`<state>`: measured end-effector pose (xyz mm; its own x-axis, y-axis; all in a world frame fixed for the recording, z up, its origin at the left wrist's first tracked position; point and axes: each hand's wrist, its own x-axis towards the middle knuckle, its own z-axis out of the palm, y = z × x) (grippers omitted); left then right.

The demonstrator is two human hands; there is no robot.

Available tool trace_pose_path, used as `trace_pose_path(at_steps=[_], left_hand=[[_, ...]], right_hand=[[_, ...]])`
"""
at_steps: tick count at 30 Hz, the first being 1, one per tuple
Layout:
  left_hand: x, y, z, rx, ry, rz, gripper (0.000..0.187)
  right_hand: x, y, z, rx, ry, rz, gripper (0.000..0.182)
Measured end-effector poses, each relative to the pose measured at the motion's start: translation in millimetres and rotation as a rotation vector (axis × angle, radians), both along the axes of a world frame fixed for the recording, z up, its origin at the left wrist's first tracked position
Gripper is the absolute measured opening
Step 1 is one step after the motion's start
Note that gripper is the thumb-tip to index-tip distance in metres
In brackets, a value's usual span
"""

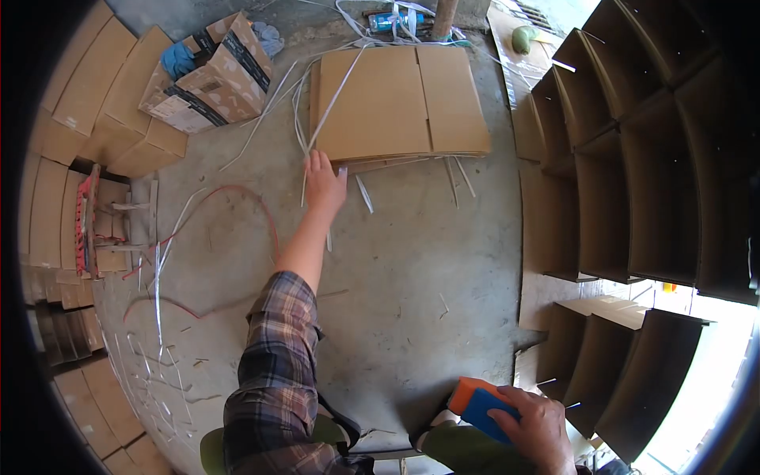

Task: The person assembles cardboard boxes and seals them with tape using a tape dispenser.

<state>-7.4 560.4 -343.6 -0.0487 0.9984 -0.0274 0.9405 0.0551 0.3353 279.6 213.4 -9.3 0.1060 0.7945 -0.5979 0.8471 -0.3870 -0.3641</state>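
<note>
A stack of flattened cardboard boxes (368, 103) lies on the concrete floor ahead. My left hand (323, 184) reaches to its near left corner, fingers bent around a white plastic strap (336, 103) that runs straight across the top of the stack. Part of that grip is hidden by the hand itself. Low on the right, my right hand (538, 423) is closed around an orange-and-blue block-shaped object (484, 408); its exact kind does not show. It is held above my right knee, well apart from the stack.
Open cardboard cartons (602, 198) are stacked along the right side. More boxes (119, 103) line the left, with a printed carton (214, 79) holding blue material. Loose strapping (162, 317) and a red cord (265, 210) lie on the floor. A post (445, 20) stands behind the stack.
</note>
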Motion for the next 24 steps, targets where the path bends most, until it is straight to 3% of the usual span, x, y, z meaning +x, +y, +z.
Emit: trace_pose_path(at_steps=[4,9,13,15,18,24], left_hand=[[35,-82,38,-0.086,0.09,-0.138,0.074],[63,-131,98,-0.308,-0.065,-0.23,0.076],[84,-119,72,-0.001,0.005,-0.369,0.066],[95,-107,52,0.157,0.346,-0.525,0.06],[96,-97,48,0.062,0.314,-0.59,0.062],[80,-105,68,0.108,0.322,-0.542,0.064]], right_hand=[[1,-4,0,0.02,0.041,-0.013,0.034],[7,-17,0,0.088,0.116,-0.004,0.032],[5,-21,4,0.069,0.096,-0.001,0.034],[5,-24,5,0.077,0.119,-0.01,0.033],[8,-29,10,0.069,0.114,-0.002,0.038],[4,-28,29,0.039,0.083,0.02,0.033]])
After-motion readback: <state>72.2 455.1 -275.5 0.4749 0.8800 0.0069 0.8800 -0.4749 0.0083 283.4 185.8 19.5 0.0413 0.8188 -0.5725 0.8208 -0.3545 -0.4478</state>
